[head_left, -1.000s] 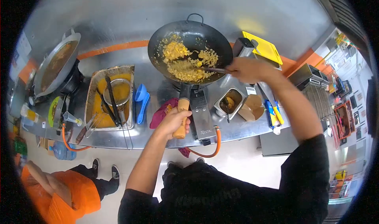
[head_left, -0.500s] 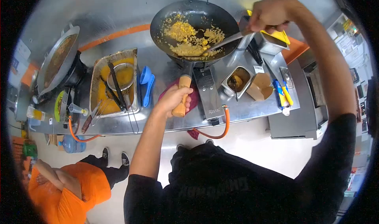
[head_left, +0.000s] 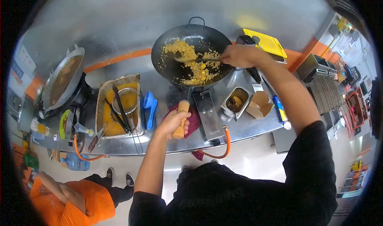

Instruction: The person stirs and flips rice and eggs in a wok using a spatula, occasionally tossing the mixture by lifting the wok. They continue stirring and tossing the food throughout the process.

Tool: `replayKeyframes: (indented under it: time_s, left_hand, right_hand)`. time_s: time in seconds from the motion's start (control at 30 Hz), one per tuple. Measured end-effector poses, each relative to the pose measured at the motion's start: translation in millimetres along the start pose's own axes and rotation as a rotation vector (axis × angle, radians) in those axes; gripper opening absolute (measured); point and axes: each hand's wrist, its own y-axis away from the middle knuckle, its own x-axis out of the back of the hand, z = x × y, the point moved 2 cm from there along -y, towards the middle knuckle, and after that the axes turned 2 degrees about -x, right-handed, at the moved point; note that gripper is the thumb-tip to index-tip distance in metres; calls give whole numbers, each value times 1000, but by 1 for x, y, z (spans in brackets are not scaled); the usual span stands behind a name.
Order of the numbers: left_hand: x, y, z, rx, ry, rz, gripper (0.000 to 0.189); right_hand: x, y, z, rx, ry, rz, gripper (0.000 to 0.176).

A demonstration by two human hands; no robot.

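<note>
My left hand point(head_left: 172, 124) is wrapped round the wooden handle point(head_left: 183, 107) of a large dark wok point(head_left: 205, 35). In the wok, yellow fried rice point(head_left: 198, 73) with bits of egg lies in loose heaps. My right hand point(head_left: 241, 56) is closed on a metal wok spatula point(head_left: 208, 59) just over the wok's right rim. The spatula reaches left across the wok, with its head in the rice at the left heap. A dark red cloth point(head_left: 192, 124) lies beneath the wok handle.
To the left are a tray point(head_left: 138, 106) of yellow liquid with strainer and tongs, a blue scoop point(head_left: 150, 110) and a second wok point(head_left: 77, 58). At right sit a small metal container point(head_left: 227, 108), a cardboard box point(head_left: 260, 105) and a yellow board point(head_left: 267, 42). A person in orange point(head_left: 91, 200) stands lower left.
My right hand has come down and left toward the wok's rim, and the spatula head has moved up and left into the rice. My left hand keeps its grip. The view has tilted.
</note>
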Motion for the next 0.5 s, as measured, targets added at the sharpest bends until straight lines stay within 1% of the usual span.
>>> replayKeyframes:
  time_s: [0.03,0.07,0.1,0.13,0.17,0.2,0.23,0.27,0.3,0.33,0.37,0.4,0.47,0.5]
  left_hand:
    - [2,2,0,10,13,-12,17]
    - [1,1,1,13,34,-25,17]
    - [2,-1,1,11,30,-47,18]
    - [1,0,-1,21,33,-52,18]
    - [0,-1,0,9,10,-19,18]
    - [3,-1,1,-1,-13,20,18]
    - [10,-4,-1,3,-8,-16,17]
    - [19,-4,1,16,-4,-14,17]
    - [26,-6,3,26,-36,-53,19]
    - [31,-7,5,35,-66,-90,20]
    - [33,-1,12,36,-115,-95,22]
    - [37,-2,12,42,-114,-92,22]
    - [46,-7,13,49,-141,-141,26]
    - [49,-8,18,47,-157,-138,26]
  right_hand:
    - [39,41,-6,-201,-284,-208,32]
    - [59,67,-4,-399,-557,-415,33]
    - [25,52,7,-45,-476,-42,25]
    - [-5,32,10,-49,-480,-51,25]
    - [-24,9,14,-159,-418,13,28]
    - [-3,3,-4,-263,-357,80,31]
    - [22,18,3,-285,-292,-40,34]
    - [45,31,17,-188,-204,-10,34]
    - [54,45,47,23,-291,69,34]
    - [109,74,33,-175,-379,-247,33]
    - [139,88,40,-276,-410,-391,33]
    - [154,97,47,-377,-439,-531,33]
    - [168,90,41,-483,-436,-644,34]
    - [168,93,42,-487,-447,-632,34]
